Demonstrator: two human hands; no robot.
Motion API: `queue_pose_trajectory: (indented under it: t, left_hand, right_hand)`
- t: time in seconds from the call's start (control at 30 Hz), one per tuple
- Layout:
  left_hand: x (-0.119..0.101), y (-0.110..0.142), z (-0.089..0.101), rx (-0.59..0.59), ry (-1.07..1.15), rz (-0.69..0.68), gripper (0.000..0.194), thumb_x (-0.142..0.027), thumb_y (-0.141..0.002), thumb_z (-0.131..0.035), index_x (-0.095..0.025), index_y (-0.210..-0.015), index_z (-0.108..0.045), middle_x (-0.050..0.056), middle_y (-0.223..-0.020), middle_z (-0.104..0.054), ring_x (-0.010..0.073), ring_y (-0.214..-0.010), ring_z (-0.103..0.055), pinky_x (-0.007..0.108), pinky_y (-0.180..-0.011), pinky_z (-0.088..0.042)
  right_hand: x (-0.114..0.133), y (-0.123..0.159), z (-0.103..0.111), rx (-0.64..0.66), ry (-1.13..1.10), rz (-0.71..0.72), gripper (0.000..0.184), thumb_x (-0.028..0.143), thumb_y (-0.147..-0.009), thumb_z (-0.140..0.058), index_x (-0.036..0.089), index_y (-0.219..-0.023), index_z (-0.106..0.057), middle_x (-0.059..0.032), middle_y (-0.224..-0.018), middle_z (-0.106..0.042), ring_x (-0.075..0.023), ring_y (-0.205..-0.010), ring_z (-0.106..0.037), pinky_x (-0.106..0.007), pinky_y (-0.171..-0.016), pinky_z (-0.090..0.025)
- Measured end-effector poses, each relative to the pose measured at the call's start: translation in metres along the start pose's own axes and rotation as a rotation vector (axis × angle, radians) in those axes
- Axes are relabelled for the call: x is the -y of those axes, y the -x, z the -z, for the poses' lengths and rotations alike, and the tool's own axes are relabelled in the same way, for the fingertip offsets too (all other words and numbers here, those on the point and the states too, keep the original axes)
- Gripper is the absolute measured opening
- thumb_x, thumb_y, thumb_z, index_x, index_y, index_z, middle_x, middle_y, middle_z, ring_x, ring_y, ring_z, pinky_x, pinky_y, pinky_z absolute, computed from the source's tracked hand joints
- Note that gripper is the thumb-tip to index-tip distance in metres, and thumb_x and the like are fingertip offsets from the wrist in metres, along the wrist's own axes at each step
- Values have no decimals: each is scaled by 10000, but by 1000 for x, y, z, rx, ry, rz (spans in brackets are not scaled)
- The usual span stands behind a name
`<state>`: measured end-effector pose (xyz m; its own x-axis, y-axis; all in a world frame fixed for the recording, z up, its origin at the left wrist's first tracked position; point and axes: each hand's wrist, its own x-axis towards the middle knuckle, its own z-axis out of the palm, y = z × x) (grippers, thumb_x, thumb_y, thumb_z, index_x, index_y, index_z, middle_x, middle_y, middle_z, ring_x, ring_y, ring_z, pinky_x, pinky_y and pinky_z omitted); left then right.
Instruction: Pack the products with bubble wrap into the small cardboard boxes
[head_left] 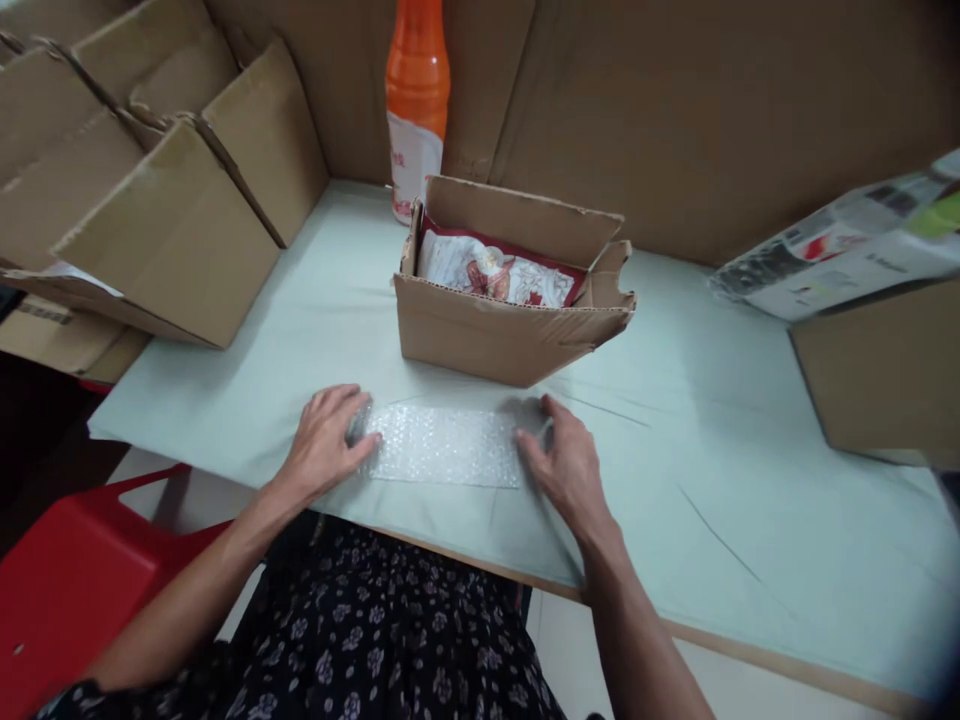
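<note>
A short strip of clear bubble wrap (442, 445) lies between my hands near the table's front edge. My left hand (330, 440) grips its left end, with the thumb on top and the fingers curved at the edge. At the right end, my right hand (562, 450) holds the wrap between thumb and bent fingers. Just beyond the strip stands an opened cardboard box (480, 330) with its top flaps up. Inside it sits a white printed packet (487, 268) with dark red around it. Neither hand touches the box.
Several cardboard boxes (180, 240) crowd the left side. Behind the opened box, an orange bottle (417, 90) stands against the cardboard wall. Clear plastic packaging (832, 250) and another carton (885, 370) are at the right. A red chair (97, 560) is below left.
</note>
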<state>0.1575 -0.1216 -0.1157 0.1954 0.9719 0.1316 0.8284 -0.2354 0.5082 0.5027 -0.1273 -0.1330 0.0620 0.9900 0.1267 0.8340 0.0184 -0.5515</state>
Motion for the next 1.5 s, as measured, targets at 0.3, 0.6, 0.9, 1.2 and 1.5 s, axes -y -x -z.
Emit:
queue_pose_trajectory:
  t: [0.3, 0.6, 0.9, 1.2, 1.5]
  left_hand:
    - [-17, 7, 0, -58, 160, 5, 141, -231, -893, -542, -204, -983, -647, 70, -1008, -735, 232, -946, -689, 397, -875, -567]
    - [-52, -77, -39, 162, 196, -232, 485, -155, -824, -564, -230, -1299, -630, 46, -1170, -744, 228, -990, -712, 371, -923, -567]
    - [-49, -40, -17, -65, 115, -339, 439, -100, -868, -530, -157, -1292, -629, 150, -1356, -613, 320, -1299, -537, 551, -1114, -417]
    - [-66, 74, -15, 175, 352, -405, 619, -116, -862, -560, -230, -1464, -472, 133, -1309, -653, 277, -1237, -588, 497, -1053, -500]
    - [-62, 31, -47, 95, 187, -18, 605, -234, -858, -608, -187, -1451, -497, 36, -878, -665, 215, -817, -616, 394, -825, -547]
  right_hand:
    - [40, 46, 4, 137, -266, 69, 215, 350, -926, -611, 219, -1087, -668, -86, -1056, -742, -233, -933, -707, -401, -865, -567]
    - [51, 120, 20, 271, -494, 19, 385, 256, -916, -601, 249, -1295, -668, -56, -1024, -771, -192, -857, -750, -336, -806, -629]
    - [61, 123, 26, 308, -536, -6, 295, 263, -943, -557, 227, -1193, -707, -65, -1039, -782, -202, -870, -767, -328, -767, -642]
    - [80, 112, 14, 201, -819, -146, 228, 399, -958, -604, 207, -1052, -681, -48, -804, -777, -208, -716, -768, -358, -728, -652]
    - [67, 103, -9, -20, -209, 327, 344, 202, -952, -590, 236, -1292, -631, -120, -1234, -714, -281, -1125, -662, -470, -917, -568]
